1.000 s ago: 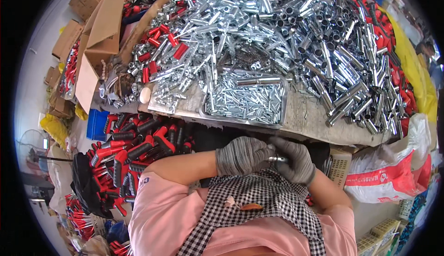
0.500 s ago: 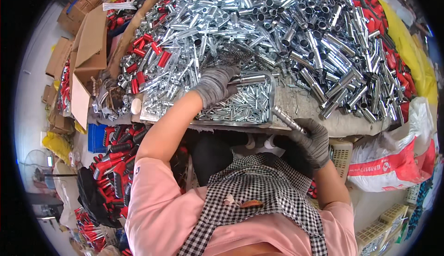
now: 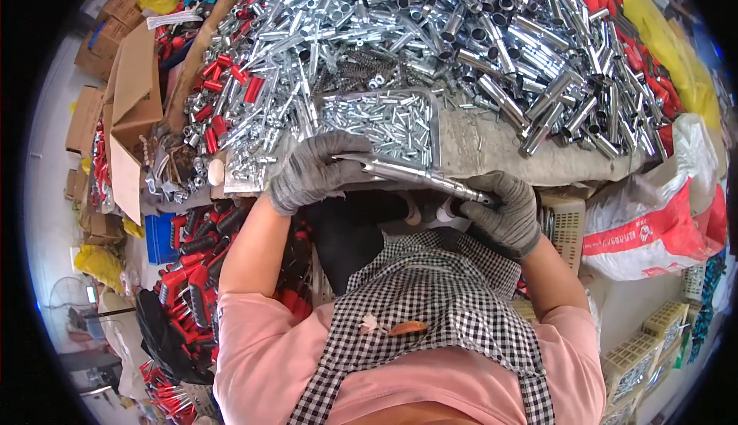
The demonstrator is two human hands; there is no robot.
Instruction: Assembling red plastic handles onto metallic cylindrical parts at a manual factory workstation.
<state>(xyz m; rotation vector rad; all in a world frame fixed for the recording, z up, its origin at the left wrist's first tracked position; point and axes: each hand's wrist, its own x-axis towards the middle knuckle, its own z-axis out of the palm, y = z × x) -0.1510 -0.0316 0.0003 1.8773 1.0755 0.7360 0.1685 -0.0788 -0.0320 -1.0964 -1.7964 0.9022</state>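
In a grey glove, my left hand (image 3: 309,171) is closed on one end of a shiny metal tube (image 3: 396,170), held nearly level just in front of the bench edge. My right hand (image 3: 503,216), gloved too, grips a slim ridged metal rod (image 3: 463,190) by its right end. The tube and the rod meet in line between my hands; whether one sits inside the other I cannot tell. Just beyond them lies a shallow tray (image 3: 437,133) full of small metal pins. Dark coil springs (image 3: 357,73) are heaped behind the tray.
Loose chrome tubes (image 3: 530,79) cover the bench's far side, with red sleeves (image 3: 252,89) at left. An open cardboard box (image 3: 137,94) stands left. Red-and-black tool parts (image 3: 201,271) are piled below it. A white-and-red sack (image 3: 653,217) and plastic crates (image 3: 567,225) are at right.
My left hand has come back from the pins and springs toward me, bringing a tube. The rod in my right hand has tilted to line up with it. The view has shifted slightly.
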